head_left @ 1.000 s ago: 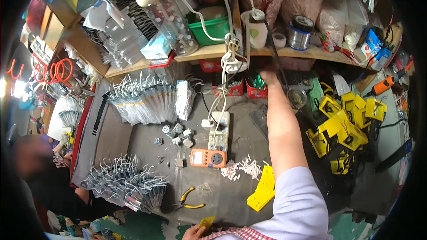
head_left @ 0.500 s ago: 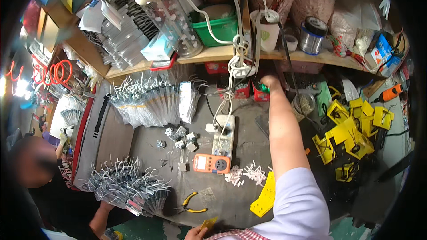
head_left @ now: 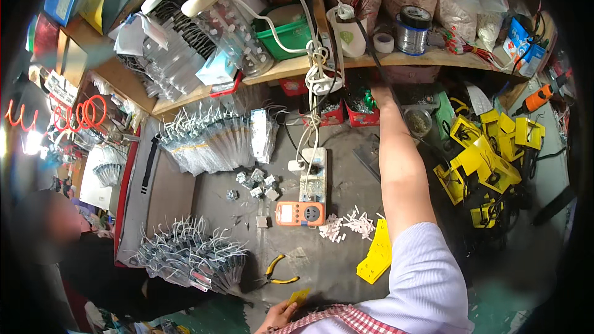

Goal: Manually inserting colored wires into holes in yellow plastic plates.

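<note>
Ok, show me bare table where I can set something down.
The dark table is bare between the pliers and yellow plates, and right of the power strip, above the white sticks. Wired bundles crowd the left, yellow housings the right.

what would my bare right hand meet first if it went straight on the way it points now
Probably the front edge of the long, light-brown wooden shelf, just beyond the right hand in the picture; depth is unclear, so it might pass underneath instead.
</note>
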